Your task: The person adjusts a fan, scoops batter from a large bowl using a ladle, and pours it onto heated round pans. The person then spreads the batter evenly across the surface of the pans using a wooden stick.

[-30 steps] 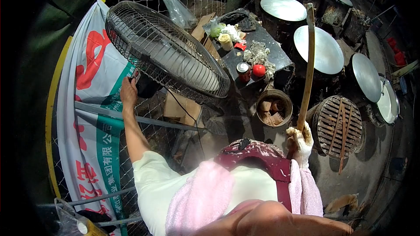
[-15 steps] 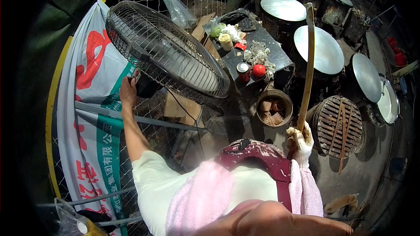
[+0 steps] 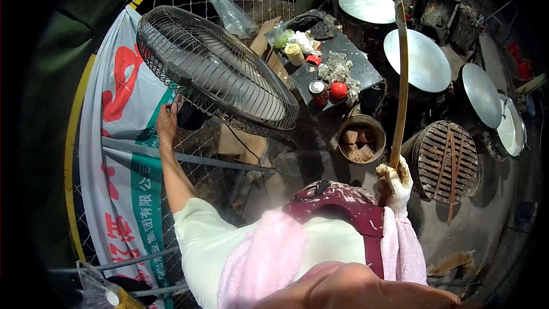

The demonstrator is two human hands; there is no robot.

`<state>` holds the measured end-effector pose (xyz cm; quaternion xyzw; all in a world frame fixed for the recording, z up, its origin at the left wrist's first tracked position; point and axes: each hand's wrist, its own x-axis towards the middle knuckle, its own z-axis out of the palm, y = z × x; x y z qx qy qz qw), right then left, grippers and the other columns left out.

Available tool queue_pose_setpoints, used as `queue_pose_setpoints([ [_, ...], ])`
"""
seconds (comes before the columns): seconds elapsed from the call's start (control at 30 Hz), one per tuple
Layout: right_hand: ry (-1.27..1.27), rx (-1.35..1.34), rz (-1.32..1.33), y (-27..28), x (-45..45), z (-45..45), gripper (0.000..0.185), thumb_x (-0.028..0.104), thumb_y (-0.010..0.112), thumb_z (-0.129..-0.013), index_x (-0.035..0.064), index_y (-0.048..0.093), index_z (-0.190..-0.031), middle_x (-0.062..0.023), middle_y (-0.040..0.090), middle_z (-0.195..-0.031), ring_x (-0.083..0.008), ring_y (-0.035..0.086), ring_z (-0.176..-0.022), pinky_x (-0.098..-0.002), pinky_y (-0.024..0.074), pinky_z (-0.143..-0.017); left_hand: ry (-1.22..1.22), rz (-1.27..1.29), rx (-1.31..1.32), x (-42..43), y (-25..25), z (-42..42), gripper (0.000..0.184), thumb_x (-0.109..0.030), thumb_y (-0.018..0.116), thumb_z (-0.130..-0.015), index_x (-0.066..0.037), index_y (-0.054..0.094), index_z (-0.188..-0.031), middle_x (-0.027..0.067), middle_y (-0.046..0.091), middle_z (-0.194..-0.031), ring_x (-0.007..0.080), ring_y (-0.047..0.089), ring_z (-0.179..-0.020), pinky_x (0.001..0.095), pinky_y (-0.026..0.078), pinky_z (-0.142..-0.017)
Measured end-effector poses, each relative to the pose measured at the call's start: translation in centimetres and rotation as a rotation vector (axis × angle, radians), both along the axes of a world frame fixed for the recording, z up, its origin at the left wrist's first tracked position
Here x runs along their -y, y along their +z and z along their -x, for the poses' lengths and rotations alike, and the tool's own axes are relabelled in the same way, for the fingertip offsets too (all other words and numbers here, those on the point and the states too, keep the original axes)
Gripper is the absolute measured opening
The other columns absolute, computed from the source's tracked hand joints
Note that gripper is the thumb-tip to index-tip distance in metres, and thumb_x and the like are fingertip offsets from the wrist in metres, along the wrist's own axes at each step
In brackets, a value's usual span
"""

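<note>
Left hand (image 3: 167, 123): bare, fingers bent against the dark housing (image 3: 191, 115) behind the fan (image 3: 220, 68); whether they pinch a part cannot be told. Right hand (image 3: 396, 186): in a stained white glove, fingers wrapped around the lower part of the stick (image 3: 403, 80).

The fan has a round, dark wire cage, tilted, ahead and to the person's left. The stick is wooden, long and slightly bowed; it runs from the fist toward the top of the view. Beside the fan hangs a creased fabric banner (image 3: 123, 166). Right of the stick's lower part sits a slatted round grate (image 3: 446, 163); left of it, a round bucket (image 3: 344, 127) contains rough, blocky chunks (image 3: 360, 146).

Left arm: extended forward and outward, nearly straight. Right hand: raised just beside the maroon apron (image 3: 337, 200) and the fluffy pink towel (image 3: 403, 246).
</note>
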<state>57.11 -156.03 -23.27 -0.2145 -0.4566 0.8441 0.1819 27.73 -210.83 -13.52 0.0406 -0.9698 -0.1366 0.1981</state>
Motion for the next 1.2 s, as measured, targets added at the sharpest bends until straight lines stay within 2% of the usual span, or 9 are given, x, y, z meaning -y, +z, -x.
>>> queue_pose_setpoints([
  [0.1, 0.008, 0.003, -0.015, 0.1, -0.2, 0.0, 0.046, 0.009, 0.058, -0.088, -0.0007, 0.046, -0.131, -0.0096, 0.064, -0.076, -0.0078, 0.048, -0.044, -0.0199, 0.0356, -0.039, 0.137, 0.01, 0.065, -0.1, 0.2, 0.3, 0.056, -0.052, 0.049, -0.092, 0.002, 0.057, -0.109, 0.0248, 0.064, -0.099, 0.0418, 0.06, -0.093, 0.0473, 0.046, -0.078],
  [0.3, 0.029, -0.002, -0.018, -0.1, -0.5, -0.1, 0.046, 0.009, 0.058, -0.088, -0.0002, 0.046, -0.132, -0.0093, 0.065, -0.078, -0.0078, 0.049, -0.045, -0.0199, 0.0368, -0.039, 0.15, 0.049, 0.044, 0.0, 0.4, 0.3, 0.06, -0.056, 0.049, -0.091, 0.002, 0.057, -0.106, 0.0268, 0.064, -0.096, 0.0421, 0.061, -0.09, 0.0485, 0.046, -0.076],
  [0.7, 0.036, -0.02, 0.003, -0.7, -0.8, -0.3, 0.046, 0.008, 0.059, -0.088, 0.0001, 0.046, -0.131, -0.0093, 0.066, -0.08, -0.0079, 0.051, -0.046, -0.0203, 0.0385, -0.04, 0.183, 0.089, 0.046, -0.8, 0.6, 0.4, 0.059, -0.053, 0.049, -0.091, 0.004, 0.059, -0.105, 0.0267, 0.064, -0.096, 0.0424, 0.06, -0.092, 0.049, 0.046, -0.078],
  [0.93, 0.037, 0.007, -0.034, 0.0, -0.6, -0.2, 0.045, 0.01, 0.057, -0.089, 0.0004, 0.046, -0.131, -0.007, 0.064, -0.077, -0.007, 0.049, -0.046, -0.019, 0.0374, -0.041, 0.253, 0.144, 0.121, -1.5, 1.1, 0.6, 0.057, -0.053, 0.049, -0.091, 0.001, 0.06, -0.102, 0.0234, 0.065, -0.094, 0.0415, 0.061, -0.089, 0.0497, 0.045, -0.074],
  [1.2, 0.047, 0.012, -0.006, 0.3, -0.5, -0.1, 0.045, 0.01, 0.058, -0.088, 0.0008, 0.046, -0.131, -0.007, 0.064, -0.077, -0.0068, 0.048, -0.045, -0.0195, 0.0367, -0.04, 0.203, 0.118, 0.06, -0.7, 0.5, 0.9, 0.054, -0.052, 0.052, -0.09, 0.002, 0.059, -0.09, 0.0239, 0.063, -0.086, 0.0422, 0.059, -0.083, 0.0492, 0.045, -0.07],
])
